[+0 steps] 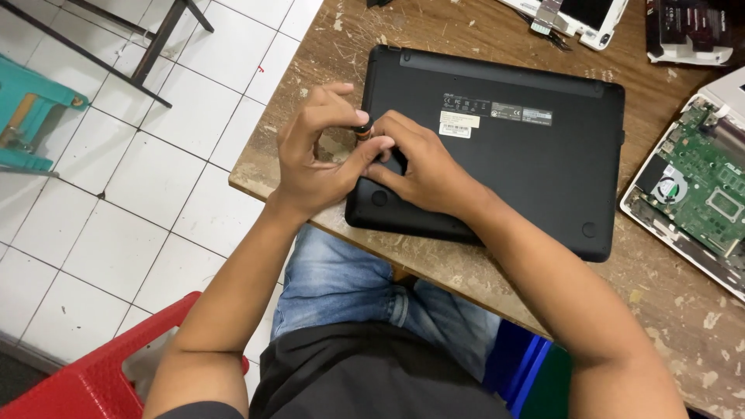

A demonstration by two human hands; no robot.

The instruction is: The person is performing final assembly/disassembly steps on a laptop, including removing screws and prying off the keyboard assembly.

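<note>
A black laptop lies bottom side up on a worn wooden table, with grey and white labels near its middle. My left hand hovers at the laptop's left edge, its fingers pinched around the top of a small screwdriver with a black and orange handle. My right hand rests on the laptop's base beside it, its fingers closed around the same tool lower down. The tool's tip is hidden under my fingers.
An opened white laptop with a green circuit board and fan lies at the table's right edge. More device parts sit at the far edge. A red plastic seat and a teal stool stand on the white tiled floor.
</note>
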